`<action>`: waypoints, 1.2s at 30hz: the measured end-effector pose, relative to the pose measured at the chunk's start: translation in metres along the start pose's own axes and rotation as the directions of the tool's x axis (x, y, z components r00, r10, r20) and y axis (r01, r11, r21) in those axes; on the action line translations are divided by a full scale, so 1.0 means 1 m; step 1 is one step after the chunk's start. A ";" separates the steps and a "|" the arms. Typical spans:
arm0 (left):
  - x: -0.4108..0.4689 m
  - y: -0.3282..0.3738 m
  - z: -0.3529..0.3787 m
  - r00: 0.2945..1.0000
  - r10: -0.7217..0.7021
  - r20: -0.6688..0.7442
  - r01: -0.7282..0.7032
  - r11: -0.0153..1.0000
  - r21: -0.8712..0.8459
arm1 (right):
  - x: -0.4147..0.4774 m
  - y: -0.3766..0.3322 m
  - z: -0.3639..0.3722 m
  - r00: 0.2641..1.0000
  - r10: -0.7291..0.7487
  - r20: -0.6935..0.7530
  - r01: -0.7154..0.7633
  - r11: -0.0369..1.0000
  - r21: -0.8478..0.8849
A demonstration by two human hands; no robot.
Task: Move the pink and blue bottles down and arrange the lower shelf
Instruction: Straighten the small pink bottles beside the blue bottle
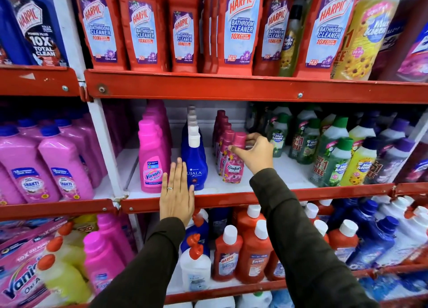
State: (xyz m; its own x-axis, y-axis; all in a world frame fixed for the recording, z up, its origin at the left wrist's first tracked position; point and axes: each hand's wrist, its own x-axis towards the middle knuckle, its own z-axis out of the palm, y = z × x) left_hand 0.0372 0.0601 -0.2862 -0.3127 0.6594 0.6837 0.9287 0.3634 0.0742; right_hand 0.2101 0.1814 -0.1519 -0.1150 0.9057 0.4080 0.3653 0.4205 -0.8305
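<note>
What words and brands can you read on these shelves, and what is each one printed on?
"HARPIC BATHROOM CLEANER 10X": red bottles, top shelf.
"HARPIC 10X TOTAL CLEAN": blue bottle, top left.
"Vanish": pink bottle, middle shelf.
"UJALA": blue bottle beside it.
"Comfort": small pink bottle at the right hand.
"Max Kleen": green bottles.
Finer print is too small to read.

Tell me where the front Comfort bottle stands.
In the head view, the front Comfort bottle stands on the middle shelf, right of the blue Ujala bottle, with the right hand at its cap.
</note>
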 end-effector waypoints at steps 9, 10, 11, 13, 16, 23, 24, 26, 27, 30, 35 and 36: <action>-0.001 -0.001 0.001 1.000 0.009 -0.005 -0.009 1.000 0.019 | -0.013 0.013 0.022 0.999 -0.017 0.043 0.016 0.999 0.031; 0.000 -0.001 0.000 1.000 0.012 0.000 -0.012 1.000 0.007 | -0.013 0.014 0.022 0.999 -0.015 0.042 0.014 0.999 0.029; 0.000 -0.001 -0.001 1.000 0.010 0.003 -0.010 1.000 -0.018 | -0.013 0.015 0.022 0.999 -0.017 0.044 0.016 1.000 0.025; -0.002 0.001 -0.002 1.000 -0.012 -0.008 0.011 0.992 -0.127 | -0.016 0.018 0.023 0.998 -0.030 0.057 0.027 0.999 0.045; -0.005 0.017 -0.009 0.997 0.064 -0.049 -0.078 0.918 -0.388 | -0.025 0.023 0.022 0.994 0.083 0.069 -0.098 0.963 0.252; 0.011 0.099 -0.022 0.961 0.004 0.276 0.248 0.426 -0.870 | -0.044 0.043 0.021 0.889 0.359 0.284 -0.457 0.702 0.545; 0.016 0.104 -0.021 0.928 -0.042 0.371 0.362 0.341 -0.868 | -0.047 0.045 0.022 0.884 0.355 0.306 -0.468 0.703 0.535; 0.030 0.108 -0.018 0.835 -0.102 0.540 0.549 0.211 -0.809 | -0.049 0.046 0.022 0.877 0.336 0.343 -0.474 0.720 0.507; 0.037 0.108 -0.016 0.787 -0.109 0.608 0.617 0.156 -0.771 | -0.048 0.046 0.022 0.874 0.322 0.364 -0.473 0.735 0.486; 0.049 0.111 -0.010 0.700 -0.093 0.708 0.714 0.056 -0.698 | -0.046 0.047 0.023 0.858 0.278 0.432 -0.468 0.771 0.433; 0.051 0.121 -0.005 0.698 -0.087 0.710 0.716 0.070 -0.695 | -0.041 0.053 0.021 0.855 0.232 0.464 -0.449 0.779 0.438; 0.052 0.122 -0.005 0.699 -0.091 0.710 0.715 0.065 -0.696 | -0.041 0.053 0.021 0.854 0.228 0.467 -0.448 0.779 0.438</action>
State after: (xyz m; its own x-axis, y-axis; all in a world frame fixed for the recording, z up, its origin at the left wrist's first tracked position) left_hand 0.1351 0.1352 -0.2380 -0.4449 0.8945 -0.0443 -0.0247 0.0372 0.9990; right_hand 0.2150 0.1680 -0.2209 -0.4461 0.8948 -0.0178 -0.0688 -0.0541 -0.9962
